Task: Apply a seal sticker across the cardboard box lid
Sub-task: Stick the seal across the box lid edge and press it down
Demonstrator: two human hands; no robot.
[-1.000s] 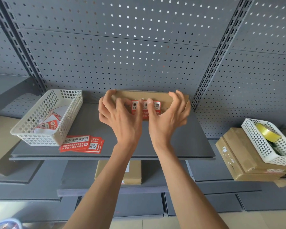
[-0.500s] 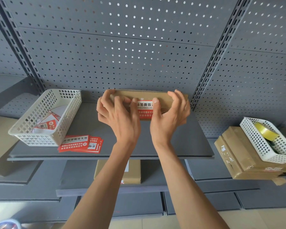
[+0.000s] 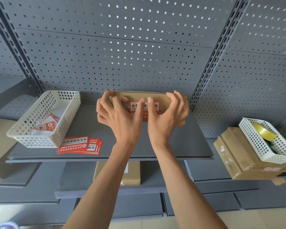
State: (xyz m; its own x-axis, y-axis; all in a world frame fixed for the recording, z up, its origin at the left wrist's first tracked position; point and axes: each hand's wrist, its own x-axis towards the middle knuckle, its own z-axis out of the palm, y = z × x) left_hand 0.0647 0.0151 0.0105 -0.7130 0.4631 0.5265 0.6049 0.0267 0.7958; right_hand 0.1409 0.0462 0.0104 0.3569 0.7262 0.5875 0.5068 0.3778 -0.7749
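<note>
Both thumbs now meet mid-sticker (image 3: 155, 105); left hand (image 3: 120, 119) and right hand (image 3: 167, 119) stay clamped round the cardboard box (image 3: 158, 96), fingers over its far edge.

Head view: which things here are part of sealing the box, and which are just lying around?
In use: cardboard box, seal sticker, left hand, right hand.

Lying about: spare stickers, left basket, right basket with tape roll, other boxes.
</note>
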